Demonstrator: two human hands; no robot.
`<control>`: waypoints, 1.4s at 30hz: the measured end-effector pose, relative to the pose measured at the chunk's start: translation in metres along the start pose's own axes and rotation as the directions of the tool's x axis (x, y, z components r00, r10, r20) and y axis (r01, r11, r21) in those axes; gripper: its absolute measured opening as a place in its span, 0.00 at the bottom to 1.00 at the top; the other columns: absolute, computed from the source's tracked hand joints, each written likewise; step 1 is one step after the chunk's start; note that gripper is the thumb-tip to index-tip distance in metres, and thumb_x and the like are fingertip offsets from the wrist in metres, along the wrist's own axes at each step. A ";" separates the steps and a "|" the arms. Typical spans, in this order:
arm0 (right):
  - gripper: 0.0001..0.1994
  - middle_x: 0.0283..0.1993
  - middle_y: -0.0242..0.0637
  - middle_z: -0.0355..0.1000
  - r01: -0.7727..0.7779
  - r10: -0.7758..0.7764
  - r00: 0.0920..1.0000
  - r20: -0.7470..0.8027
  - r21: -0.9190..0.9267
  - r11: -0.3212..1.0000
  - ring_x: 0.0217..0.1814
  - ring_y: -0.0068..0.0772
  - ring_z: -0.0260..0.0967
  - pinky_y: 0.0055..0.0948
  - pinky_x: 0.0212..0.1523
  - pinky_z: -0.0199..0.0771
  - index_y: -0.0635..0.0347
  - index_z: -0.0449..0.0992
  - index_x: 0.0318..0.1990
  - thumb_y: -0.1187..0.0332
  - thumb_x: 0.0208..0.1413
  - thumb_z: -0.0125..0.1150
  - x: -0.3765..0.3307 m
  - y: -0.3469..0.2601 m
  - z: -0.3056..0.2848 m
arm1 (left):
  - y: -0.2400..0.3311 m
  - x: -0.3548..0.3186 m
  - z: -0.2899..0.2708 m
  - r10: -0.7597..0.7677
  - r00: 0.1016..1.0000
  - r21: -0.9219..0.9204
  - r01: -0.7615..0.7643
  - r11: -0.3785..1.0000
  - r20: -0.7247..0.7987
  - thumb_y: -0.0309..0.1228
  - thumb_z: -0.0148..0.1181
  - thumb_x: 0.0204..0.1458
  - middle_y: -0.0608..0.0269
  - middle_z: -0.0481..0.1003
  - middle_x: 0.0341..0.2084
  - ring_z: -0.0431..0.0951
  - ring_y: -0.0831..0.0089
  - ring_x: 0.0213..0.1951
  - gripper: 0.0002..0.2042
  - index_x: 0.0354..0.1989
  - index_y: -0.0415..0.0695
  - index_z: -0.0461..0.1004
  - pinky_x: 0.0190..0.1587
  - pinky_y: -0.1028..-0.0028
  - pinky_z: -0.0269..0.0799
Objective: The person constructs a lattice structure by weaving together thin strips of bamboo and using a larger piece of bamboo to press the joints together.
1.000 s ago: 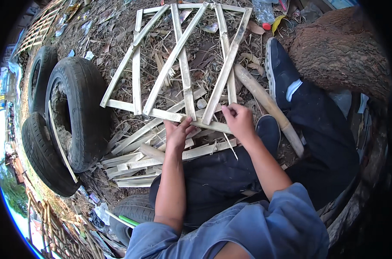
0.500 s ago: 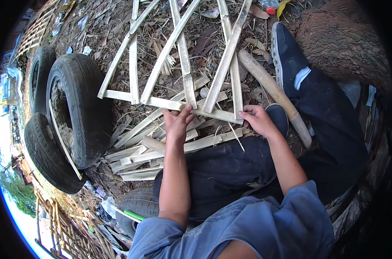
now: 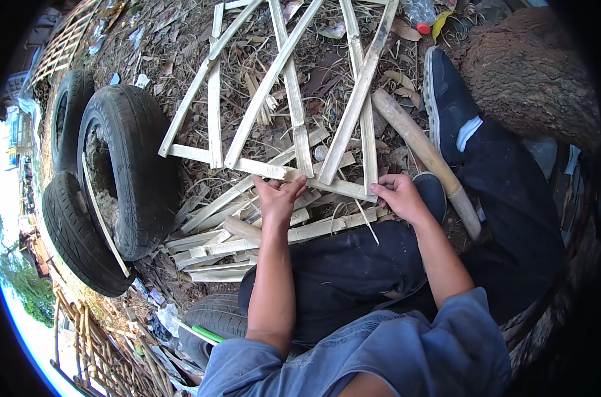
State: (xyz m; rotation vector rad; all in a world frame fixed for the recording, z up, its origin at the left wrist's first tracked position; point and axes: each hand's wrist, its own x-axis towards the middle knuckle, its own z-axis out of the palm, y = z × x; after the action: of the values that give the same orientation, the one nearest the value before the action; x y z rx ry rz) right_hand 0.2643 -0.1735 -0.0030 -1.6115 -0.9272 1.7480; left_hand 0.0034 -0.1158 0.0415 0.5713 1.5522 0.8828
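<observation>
A zigzag lattice of pale split bamboo strips lies on the ground before me, with a cross strip (image 3: 261,169) along its near side. My left hand (image 3: 276,200) is closed on this cross strip, thumb and fingers by the foot of an upright strip (image 3: 302,145). At the cross strip's right end, my right hand (image 3: 403,198) pinches the corner where another strip (image 3: 369,159) meets it. A slanting strip (image 3: 351,112) touches the cross strip between my hands. Whether anything fastens these joints cannot be made out.
Loose bamboo strips (image 3: 294,234) and a short round bamboo piece (image 3: 243,229) lie by my leg. A bamboo pole (image 3: 423,153) rests near my shoe (image 3: 451,96). Old tyres (image 3: 141,172) stand at left, a tree trunk (image 3: 532,73) at far right. Leaves and litter cover the ground.
The whole scene sits slightly lower and farther right in the picture. Both hands keep their hold on the cross strip, and the lattice looks the same.
</observation>
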 end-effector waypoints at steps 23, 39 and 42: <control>0.14 0.48 0.47 0.76 0.505 -0.629 0.776 -0.055 -0.543 0.670 0.52 0.50 0.73 0.40 0.55 0.74 0.67 0.79 0.45 0.80 0.48 0.58 0.006 -0.062 0.081 | -0.005 0.006 -0.002 -0.012 0.999 -0.034 0.014 0.999 0.040 0.15 0.60 0.53 0.40 0.68 0.49 0.78 0.60 0.47 0.51 0.69 0.37 0.17 0.45 0.65 0.84; 0.10 0.40 0.43 0.75 0.473 -0.593 0.803 -0.061 -0.539 0.697 0.43 0.47 0.73 0.39 0.47 0.74 0.63 0.78 0.40 0.78 0.48 0.63 -0.051 -0.049 0.036 | -0.004 0.003 -0.001 -0.058 0.998 -0.033 0.059 0.998 0.027 0.16 0.59 0.55 0.36 0.69 0.49 0.78 0.57 0.48 0.54 0.68 0.39 0.11 0.47 0.64 0.83; 0.09 0.37 0.43 0.75 0.393 -0.540 0.833 -0.122 -0.557 0.732 0.36 0.42 0.72 0.36 0.40 0.74 0.63 0.78 0.39 0.77 0.49 0.63 -0.054 -0.046 0.019 | -0.004 0.005 -0.002 -0.043 0.999 -0.029 0.044 0.999 0.027 0.16 0.59 0.55 0.37 0.69 0.48 0.78 0.58 0.47 0.53 0.69 0.38 0.13 0.47 0.64 0.83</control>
State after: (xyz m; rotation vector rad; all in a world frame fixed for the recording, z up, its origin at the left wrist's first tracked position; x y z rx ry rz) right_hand 0.2495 -0.1919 0.0665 -1.6691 -1.5907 0.9276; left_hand 0.0008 -0.1151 0.0354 0.5244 1.5195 0.8608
